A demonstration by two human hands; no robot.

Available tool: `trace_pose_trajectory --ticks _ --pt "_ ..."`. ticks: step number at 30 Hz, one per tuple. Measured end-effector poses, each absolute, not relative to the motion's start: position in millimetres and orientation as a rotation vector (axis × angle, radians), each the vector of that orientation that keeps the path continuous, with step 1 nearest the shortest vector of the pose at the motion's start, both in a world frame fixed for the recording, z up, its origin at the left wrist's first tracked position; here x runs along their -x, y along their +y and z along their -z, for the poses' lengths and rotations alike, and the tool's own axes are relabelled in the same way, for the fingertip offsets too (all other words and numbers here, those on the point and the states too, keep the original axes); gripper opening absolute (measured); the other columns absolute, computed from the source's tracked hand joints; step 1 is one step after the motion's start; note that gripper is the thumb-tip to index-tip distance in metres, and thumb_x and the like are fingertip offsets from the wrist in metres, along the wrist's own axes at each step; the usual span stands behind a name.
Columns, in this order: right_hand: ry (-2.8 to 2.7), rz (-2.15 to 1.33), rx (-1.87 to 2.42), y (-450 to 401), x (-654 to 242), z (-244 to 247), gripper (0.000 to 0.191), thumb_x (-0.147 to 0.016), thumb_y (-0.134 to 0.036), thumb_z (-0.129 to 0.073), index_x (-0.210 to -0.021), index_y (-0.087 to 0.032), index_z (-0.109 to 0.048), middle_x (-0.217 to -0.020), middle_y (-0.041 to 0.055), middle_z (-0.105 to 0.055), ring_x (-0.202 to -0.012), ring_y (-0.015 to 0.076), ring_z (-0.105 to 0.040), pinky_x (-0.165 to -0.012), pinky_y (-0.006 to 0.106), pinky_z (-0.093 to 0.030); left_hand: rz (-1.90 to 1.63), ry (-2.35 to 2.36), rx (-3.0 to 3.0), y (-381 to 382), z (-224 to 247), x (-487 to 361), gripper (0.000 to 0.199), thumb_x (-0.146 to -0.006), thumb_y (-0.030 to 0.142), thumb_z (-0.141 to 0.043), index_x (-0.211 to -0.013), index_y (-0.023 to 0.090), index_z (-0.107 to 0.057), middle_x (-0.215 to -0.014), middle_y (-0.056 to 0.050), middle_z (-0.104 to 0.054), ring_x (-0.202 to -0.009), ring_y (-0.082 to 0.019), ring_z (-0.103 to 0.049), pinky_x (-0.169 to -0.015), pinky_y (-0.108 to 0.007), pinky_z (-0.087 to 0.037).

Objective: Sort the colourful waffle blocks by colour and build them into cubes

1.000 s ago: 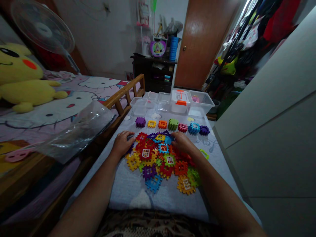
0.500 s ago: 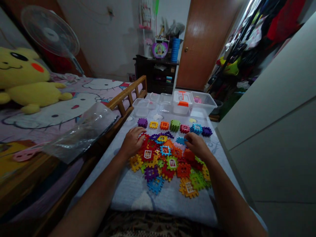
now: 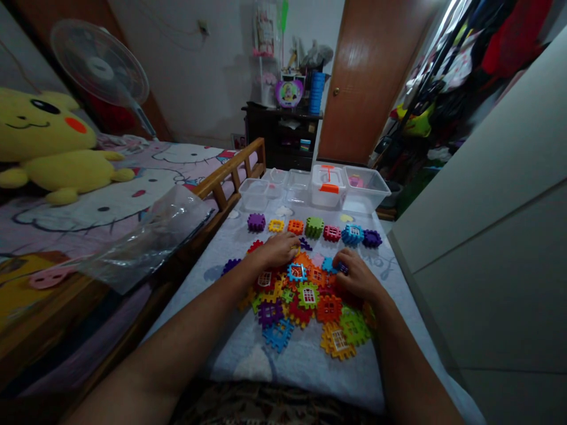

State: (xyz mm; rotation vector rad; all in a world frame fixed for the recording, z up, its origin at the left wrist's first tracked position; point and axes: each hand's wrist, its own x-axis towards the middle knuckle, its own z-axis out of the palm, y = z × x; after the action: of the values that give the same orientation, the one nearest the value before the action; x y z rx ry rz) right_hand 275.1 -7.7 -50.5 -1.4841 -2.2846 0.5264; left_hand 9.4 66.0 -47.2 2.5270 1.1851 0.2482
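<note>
A pile of colourful plastic interlocking blocks (image 3: 309,294), flat square pieces with notched edges and some with window grids, is spread before me. My left hand (image 3: 281,249) reaches over the back of the pile, fingers stretched forward and down beside a purple piece (image 3: 305,244). At the pile's right side, my right hand (image 3: 355,274) has its fingers curled round a dark purple block (image 3: 343,268), partly hidden by them. A light blue piece (image 3: 328,265) lies just left of those fingertips. Another purple piece (image 3: 231,266) rests apart, left of the pile, under my left forearm.
Behind the pile runs a row of blocks stacked by colour, among them a green stack (image 3: 314,227). Clear plastic boxes (image 3: 254,193) and a lidded box with orange clips (image 3: 328,186) stand farther back. A wooden bed rail (image 3: 230,171) borders the left, a white cabinet (image 3: 491,236) the right.
My left hand has moved right across the top of the pile. A purple piece now shows at the far left. My right hand has shifted slightly down, with a dark purple block at its fingers.
</note>
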Motion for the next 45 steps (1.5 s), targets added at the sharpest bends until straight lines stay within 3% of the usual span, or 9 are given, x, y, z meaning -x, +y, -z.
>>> trace_pose_trajectory --ticks 4,9,16,21,30,36,39,42,45 --pt "-2.213 -0.52 1.498 -5.8 -276.4 53.6 0.017 -0.072 -0.012 -0.051 -0.086 -0.02 -0.058 -0.098 0.008 -0.06 -0.096 0.0233 -0.055 -0.091 0.036 -0.044 -0.28 1.112 -2.481 62.5 48.2 -8.1 0.027 -0.087 0.02 -0.046 -0.099 0.018 -0.071 -0.105 -0.01 -0.071 -0.096 -0.023 -0.063 -0.09 -0.035 -0.049" --pt "-2.161 -0.486 1.413 -6.0 -269.0 54.5 0.016 -0.079 -0.018 -0.053 -0.093 -0.021 -0.061 -0.103 0.0081 -0.064 -0.1 0.0247 -0.057 -0.094 0.04 -0.044 -0.208 1.105 -2.495 52.3 39.5 -6.5 0.024 -0.087 0.019 -0.047 -0.091 0.017 -0.071 -0.096 -0.007 -0.072 -0.088 -0.021 -0.063 -0.084 -0.032 -0.049" --pt "-2.197 -0.389 1.417 -5.1 -260.2 57.4 0.016 -0.084 -0.02 -0.055 -0.097 -0.02 -0.064 -0.104 0.0091 -0.068 -0.1 0.0257 -0.058 -0.094 0.041 -0.045 -0.22 1.003 -2.544 24.2 17.3 4.0 0.021 -0.091 0.028 -0.056 -0.107 0.02 -0.069 -0.115 -0.007 -0.069 -0.112 -0.024 -0.06 -0.103 -0.037 -0.041" --pt "-2.199 -0.341 1.519 -3.4 -262.3 60.1 0.02 -0.083 -0.015 -0.054 -0.098 -0.019 -0.067 -0.104 0.01 -0.07 -0.1 0.0255 -0.06 -0.093 0.04 -0.044 -0.124 1.01 -2.568 8.5 14.2 7.1 0.037 -0.082 0.032 -0.072 -0.117 0.021 -0.066 -0.121 -0.007 -0.066 -0.118 -0.027 -0.057 -0.107 -0.042 -0.038" --pt "-2.159 -0.366 1.501 -3.0 -273.2 62.2 0.019 -0.085 -0.018 -0.055 -0.099 -0.018 -0.067 -0.102 0.0105 -0.069 -0.1 0.0255 -0.061 -0.091 0.04 -0.046 -0.197 1.092 -2.642 2.3 26.7 2.7 0.016 -0.082 0.023 -0.07 -0.098 0.02 -0.069 -0.116 -0.008 -0.065 -0.113 -0.026 -0.058 -0.103 -0.042 -0.042" --pt "-2.13 -0.408 1.41 -4.3 -271.5 62.9 0.019 -0.084 -0.021 -0.057 -0.1 -0.021 -0.068 -0.104 0.0095 -0.069 -0.101 0.0259 -0.062 -0.093 0.043 -0.047 -0.426 1.014 -2.656 0.6 29.6 1.6 0.015 -0.093 0.033 -0.062 -0.098 0.02 -0.068 -0.117 -0.009 -0.062 -0.114 -0.024 -0.057 -0.103 -0.042 -0.043" --pt "-2.093 -0.529 1.337 -9.6 -267.7 58.7 0.027 -0.087 -0.027 -0.059 -0.113 -0.023 -0.065 -0.115 0.0089 -0.066 -0.111 0.0264 -0.059 -0.099 0.046 -0.046 -0.49 0.974 -2.653 0.8 29.0 0.1 0.012 -0.09 0.027 -0.066 -0.1 0.02 -0.067 -0.118 -0.008 -0.061 -0.115 -0.024 -0.056 -0.102 -0.042 -0.044" --pt "-2.069 -0.709 1.242 -14.8 -264.3 54.7 0.049 -0.087 -0.039 -0.066 -0.133 -0.027 -0.056 -0.131 0.0088 -0.059 -0.123 0.0267 -0.054 -0.105 0.048 -0.044 -0.542 0.925 -2.673 -1.1 24.7 -4.7 0.016 -0.087 0.022 -0.067 -0.103 0.022 -0.066 -0.124 -0.008 -0.059 -0.12 -0.025 -0.054 -0.105 -0.044 -0.044" --pt "-2.095 -0.795 1.153 -16.0 -261.4 54.1 0.062 -0.083 -0.043 -0.073 -0.14 -0.03 -0.05 -0.136 0.0084 -0.056 -0.127 0.0271 -0.052 -0.108 0.049 -0.042 -0.538 0.85 -2.709 -4.8 18.7 -11.9 0.019 -0.087 0.022 -0.068 -0.106 0.023 -0.066 -0.127 -0.009 -0.058 -0.123 -0.025 -0.052 -0.106 -0.045 -0.043"
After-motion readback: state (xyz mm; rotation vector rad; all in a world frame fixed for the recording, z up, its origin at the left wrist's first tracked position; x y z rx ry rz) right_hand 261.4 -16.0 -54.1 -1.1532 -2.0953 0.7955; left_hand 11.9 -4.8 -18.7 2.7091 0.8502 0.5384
